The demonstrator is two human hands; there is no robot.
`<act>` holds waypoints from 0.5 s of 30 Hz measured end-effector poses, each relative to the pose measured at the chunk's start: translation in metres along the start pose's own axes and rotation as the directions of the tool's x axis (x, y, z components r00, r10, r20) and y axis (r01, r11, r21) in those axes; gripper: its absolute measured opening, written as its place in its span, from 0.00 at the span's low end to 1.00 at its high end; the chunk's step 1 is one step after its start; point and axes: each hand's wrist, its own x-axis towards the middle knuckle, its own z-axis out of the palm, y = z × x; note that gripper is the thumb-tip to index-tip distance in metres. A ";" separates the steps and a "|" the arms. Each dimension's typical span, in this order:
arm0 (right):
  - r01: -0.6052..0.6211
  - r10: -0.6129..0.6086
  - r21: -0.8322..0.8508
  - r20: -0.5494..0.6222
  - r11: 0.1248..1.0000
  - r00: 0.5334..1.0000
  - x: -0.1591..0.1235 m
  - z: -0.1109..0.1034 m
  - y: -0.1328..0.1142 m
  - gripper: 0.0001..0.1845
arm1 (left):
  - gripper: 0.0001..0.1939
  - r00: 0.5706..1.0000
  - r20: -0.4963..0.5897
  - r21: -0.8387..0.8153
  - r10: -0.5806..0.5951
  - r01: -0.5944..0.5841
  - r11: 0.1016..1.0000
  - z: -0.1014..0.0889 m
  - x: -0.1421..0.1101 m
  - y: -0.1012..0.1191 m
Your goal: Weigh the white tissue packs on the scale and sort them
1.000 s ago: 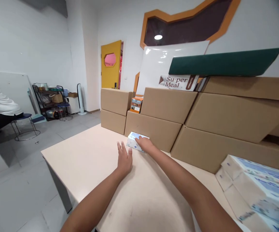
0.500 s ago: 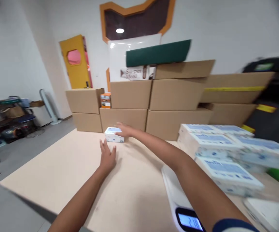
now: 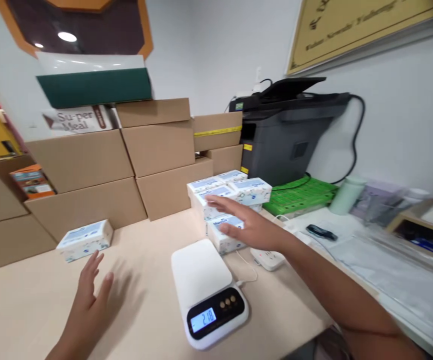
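My right hand [image 3: 239,222] hovers with fingers apart in front of a stack of white and blue tissue packs [image 3: 252,192]; whether it touches the nearest pack [image 3: 222,240] I cannot tell. Over the table at the left, my left hand [image 3: 91,292] is open and holds nothing. Just beyond its fingertips lies a single tissue pack [image 3: 87,242], set against the cardboard boxes. Between the hands stands a white kitchen scale [image 3: 201,272] with a bare platform, its lit display [image 3: 203,319] reading about 218.
Cardboard boxes [image 3: 160,150] are piled along the back, with a dark green box [image 3: 96,86] on top. A black printer [image 3: 280,135] stands behind a green mat [image 3: 299,195]. Right of the scale lies a white power strip [image 3: 268,258] with a cable. A pale green bottle [image 3: 347,195] stands farther right.
The view has swung right. My right hand has left the single pack by the boxes and moved over to the stacked packs. My left hand stays open near the single pack.
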 end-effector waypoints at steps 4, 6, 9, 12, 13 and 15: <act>-0.332 0.401 0.236 -0.375 0.913 0.836 -0.042 -0.029 0.071 0.55 | 0.40 0.975 0.214 -0.175 -0.051 0.090 0.980 0.036 -0.019 0.058; -0.446 0.558 0.350 -0.366 0.824 0.745 -0.049 -0.030 0.094 0.59 | 0.42 0.915 0.393 -0.238 -0.096 0.202 0.950 0.062 -0.025 0.094; -0.524 0.649 0.400 -0.313 0.752 0.693 -0.051 -0.026 0.112 0.56 | 0.47 0.791 0.608 -0.329 -0.067 0.328 0.886 0.116 -0.025 0.142; -0.547 0.660 0.380 -0.316 0.746 0.682 -0.050 -0.027 0.116 0.52 | 0.54 0.756 0.654 -0.372 0.031 0.286 0.883 0.177 -0.016 0.172; -0.550 0.662 0.375 -0.327 0.746 0.674 -0.051 -0.029 0.116 0.52 | 0.56 0.763 0.644 -0.370 0.050 0.254 0.894 0.195 -0.011 0.177; -0.539 0.651 0.370 -0.363 0.757 0.666 -0.058 -0.033 0.115 0.53 | 0.56 0.788 0.612 -0.357 0.062 0.205 0.912 0.223 0.001 0.176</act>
